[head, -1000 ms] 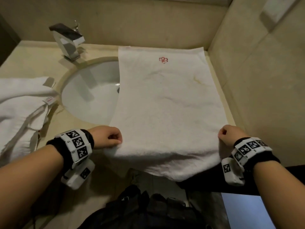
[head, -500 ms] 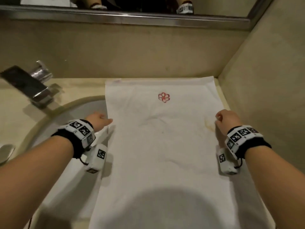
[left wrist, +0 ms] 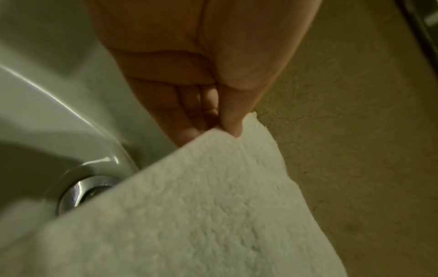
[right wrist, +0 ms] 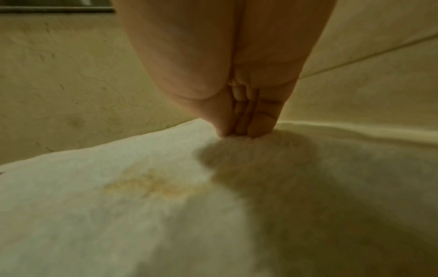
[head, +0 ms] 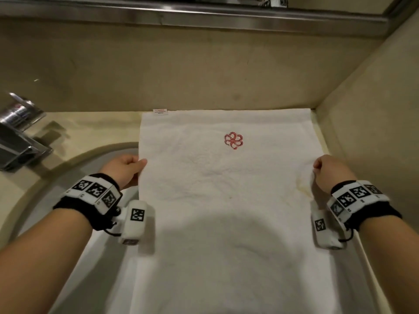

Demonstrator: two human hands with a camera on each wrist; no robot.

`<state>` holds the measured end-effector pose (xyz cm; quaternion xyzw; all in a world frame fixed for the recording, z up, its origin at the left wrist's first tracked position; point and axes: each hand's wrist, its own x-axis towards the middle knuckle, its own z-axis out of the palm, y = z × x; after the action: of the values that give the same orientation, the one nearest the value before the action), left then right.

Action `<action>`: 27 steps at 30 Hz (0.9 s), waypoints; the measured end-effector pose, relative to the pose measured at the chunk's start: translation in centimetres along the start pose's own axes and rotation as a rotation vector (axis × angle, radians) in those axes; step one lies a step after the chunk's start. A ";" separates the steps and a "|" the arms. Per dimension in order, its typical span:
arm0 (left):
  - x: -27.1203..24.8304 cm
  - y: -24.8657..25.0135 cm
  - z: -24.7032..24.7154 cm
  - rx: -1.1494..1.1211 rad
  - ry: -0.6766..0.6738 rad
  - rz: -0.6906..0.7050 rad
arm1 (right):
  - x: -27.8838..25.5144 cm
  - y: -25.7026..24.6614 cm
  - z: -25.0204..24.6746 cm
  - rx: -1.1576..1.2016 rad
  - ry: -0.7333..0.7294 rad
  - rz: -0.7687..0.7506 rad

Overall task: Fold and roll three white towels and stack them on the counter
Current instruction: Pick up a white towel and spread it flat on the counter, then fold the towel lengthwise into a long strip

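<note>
The towel [head: 229, 200] is spread flat in the right corner of the tabletop [head: 95, 123], its far hem squared against the back wall [head: 204, 71] and its right edge just beside the side wall [head: 374, 132]. Its left part hangs over the sink [head: 56, 182], where no support is given; in the left wrist view the drain [left wrist: 80, 189] is seen below the lifted cloth. A red emblem [head: 233, 140] faces up near the far hem, a small label [head: 160, 111] sticks out at the far left corner, and a yellowish stain [head: 303, 189] lies near the right edge.

The left edge is pinched by the left hand [head: 123, 168], thumb on top and fingers beneath, so that grip is narrow and holds cloth. The right edge is held by the right hand [head: 326, 171], with fingers curled; in the right wrist view the fingertips [right wrist: 260, 123] are seen gathered and sunk into the cloth, so cloth is judged to be pinched there too.

Both edges are taken at matching points opposite each other, apparently so that the towel can be kept taut and square and carried evenly. The corner seems to be used as a guide for straight hems. A lengthwise or crosswise fold is judged to be the step in hand; rolling and stacking are not yet done. No other towel is in view.
</note>
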<state>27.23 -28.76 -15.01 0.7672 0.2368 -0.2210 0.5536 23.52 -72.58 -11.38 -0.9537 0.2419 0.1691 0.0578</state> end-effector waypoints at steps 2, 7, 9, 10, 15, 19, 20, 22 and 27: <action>-0.2 -0.3 -0.5 -0.023 0.003 -0.005 | 0.1 0.4 -0.3 0.014 -0.009 0.028; -1.8 0.4 0.6 -0.044 -0.031 0.070 | -1.5 2.3 -0.7 -0.004 -0.065 0.068; -1.3 1.4 0.9 -0.022 0.001 0.098 | -1.3 1.5 -1.1 -0.016 -0.062 0.056; -1.2 1.8 1.0 -0.006 0.026 0.111 | -1.2 1.1 -1.4 -0.020 -0.052 0.035; -2.0 2.3 0.5 0.323 0.188 0.232 | -4.2 -0.9 -2.5 0.111 0.030 -0.130; -10.9 0.0 1.0 0.465 -0.039 0.414 | -14.1 3.5 -1.3 0.180 0.046 -0.144; -13.6 -1.4 1.3 0.557 -0.113 0.472 | -17.1 5.1 -0.1 0.172 0.031 -0.141; -18.2 -3.8 1.6 0.767 -0.236 0.552 | -21.4 7.4 2.6 0.140 -0.005 -0.128; -25.7 -11.1 2.0 1.272 -0.322 0.552 | -27.6 11.0 9.1 0.083 -0.067 -0.046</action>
<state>-0.01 -30.64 -8.37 0.9313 -0.2261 -0.2787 0.0625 -7.19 -68.27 -10.50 -0.9495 0.2247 0.1896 0.1093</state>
